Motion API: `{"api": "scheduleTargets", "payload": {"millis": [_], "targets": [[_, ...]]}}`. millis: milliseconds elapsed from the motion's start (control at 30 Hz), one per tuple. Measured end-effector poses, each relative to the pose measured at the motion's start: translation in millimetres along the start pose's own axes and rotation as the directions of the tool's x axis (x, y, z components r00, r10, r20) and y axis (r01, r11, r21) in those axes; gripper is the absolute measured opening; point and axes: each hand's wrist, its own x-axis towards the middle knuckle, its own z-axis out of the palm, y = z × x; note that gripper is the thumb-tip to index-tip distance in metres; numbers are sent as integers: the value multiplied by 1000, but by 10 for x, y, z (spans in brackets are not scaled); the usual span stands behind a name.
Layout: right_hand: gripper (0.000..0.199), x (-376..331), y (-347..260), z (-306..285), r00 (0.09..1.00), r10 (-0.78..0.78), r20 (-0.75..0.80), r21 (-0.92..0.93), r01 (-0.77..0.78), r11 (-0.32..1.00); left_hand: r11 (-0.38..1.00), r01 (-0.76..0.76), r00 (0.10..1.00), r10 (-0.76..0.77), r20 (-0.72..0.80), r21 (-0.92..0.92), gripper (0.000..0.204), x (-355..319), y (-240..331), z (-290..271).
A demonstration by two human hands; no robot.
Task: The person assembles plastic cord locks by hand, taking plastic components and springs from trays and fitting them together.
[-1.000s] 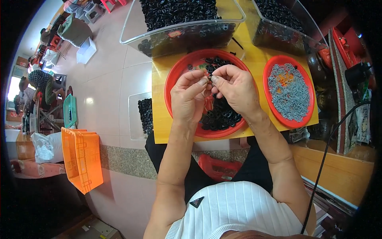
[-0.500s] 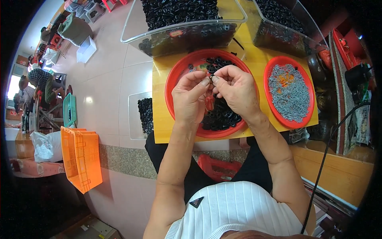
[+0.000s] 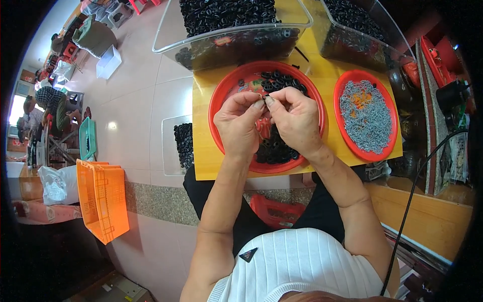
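Observation:
Over a round red tray [image 3: 215,108], my left hand [image 3: 238,123] and my right hand [image 3: 298,120] meet fingertip to fingertip. Both are closed in a pinch around a small dark piece [image 3: 265,98], mostly covered by the thumbs and fingers. It looks like one of the black plastic oval parts [image 3: 278,83] that lie in the tray beyond and below my hands. To the right, an oval red tray [image 3: 393,143] holds a heap of grey screws [image 3: 370,121].
Two clear bins, one at the back [image 3: 236,50] and one at the back right [image 3: 352,48], hold many black parts. A third clear container [image 3: 168,151] with black parts stands left of the yellow table [image 3: 201,168]. An orange crate [image 3: 103,201] sits on the floor; a black cable [image 3: 410,196] hangs at right.
My hands stay pinched together over the tray. The left wrist has shifted slightly left and the right hand has turned a little, its fingers sitting slightly lower.

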Motion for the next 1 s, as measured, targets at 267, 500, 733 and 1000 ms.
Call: {"api": "scheduleTargets", "payload": {"millis": [267,500,733,1000], "targets": [[6,29,-41,-48,991,-58,118,-11,60,998,989,-37,999,32,35,141,12,18,17,-63],[7,119,-53,-154,963,224,147,386,-264,884,998,53,998,-52,43,-24,17,7,94,69],[8,179,-63,-252,974,206,96,320,-226,920,890,34,999,-40,3,455,16,68,174,-63],[8,230,-73,-358,974,219,57,211,-227,951,36,-457,889,39,456,889,21,281,98,-199]]}}
